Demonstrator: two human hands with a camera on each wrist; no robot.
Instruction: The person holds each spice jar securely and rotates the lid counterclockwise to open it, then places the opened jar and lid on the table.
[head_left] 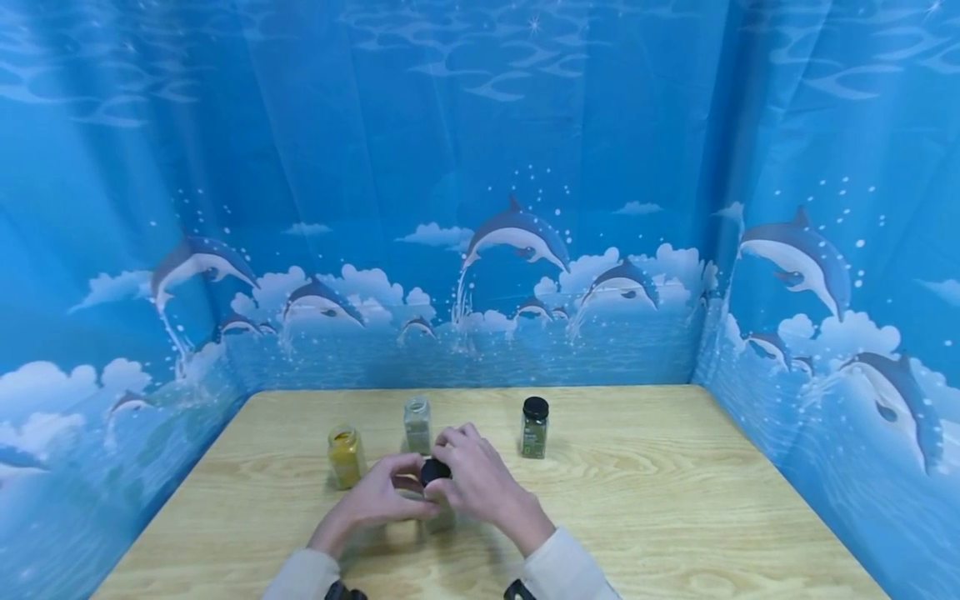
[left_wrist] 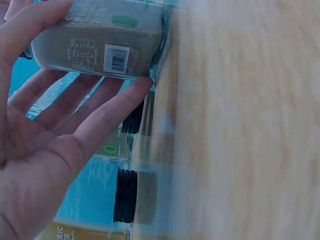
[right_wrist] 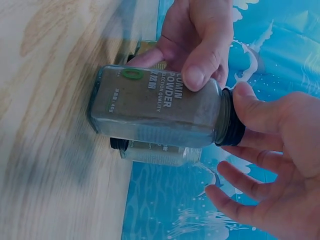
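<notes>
A clear glass jar of greyish-brown cumin powder (right_wrist: 145,105) stands upright between both hands, its base close to the tabletop. My left hand (head_left: 386,492) holds it by the sides, thumb across the label and fingers spread along the opposite face. The black lid (right_wrist: 231,118) sits on the jar's mouth. My right hand (head_left: 480,479) pinches that lid between thumb and index finger, with its other fingers extended off the jar. From the head view, the hands hide most of the jar.
Left of the hands stands an uncapped jar of yellow turmeric powder (head_left: 346,460), a loose black lid (left_wrist: 125,196) near it. Behind the hands is another uncapped jar (head_left: 417,427), with a black lid (right_wrist: 119,144) at its base. A black-capped green jar (head_left: 535,429) stands to the right.
</notes>
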